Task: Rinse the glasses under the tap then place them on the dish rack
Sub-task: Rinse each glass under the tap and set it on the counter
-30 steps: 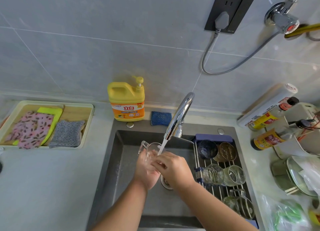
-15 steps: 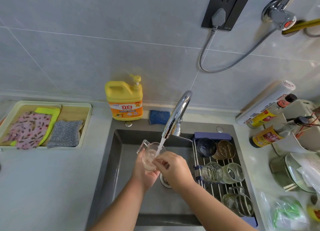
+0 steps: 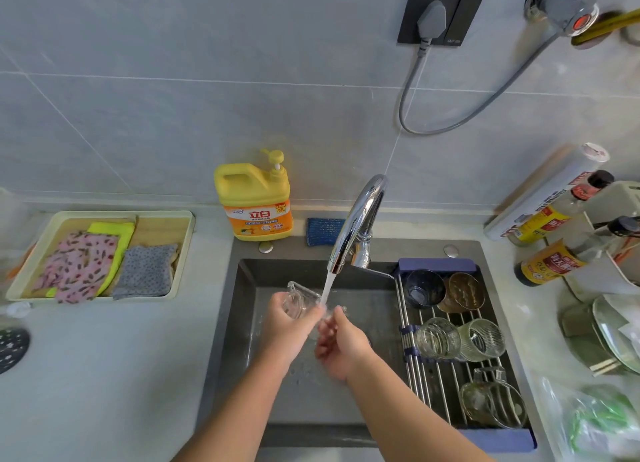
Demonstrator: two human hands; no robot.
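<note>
Yellow detergent bottle [image 3: 254,205] against the wall, blue sponge [image 3: 323,231] just beside it; on the left — a tray [image 3: 104,214] holding cloths [image 3: 78,267]. Sauce bottles [image 3: 550,262] lie at right.

Five glasses [image 3: 438,337] crowd the dish rack [image 3: 426,385], leaving bare bars along its near-left side.

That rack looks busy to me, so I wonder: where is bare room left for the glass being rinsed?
Bare bars show on the dish rack between the clear glass and the mug. The counter between cloth tray and sink has room too. Bottles and plates crowd the right side.
</note>
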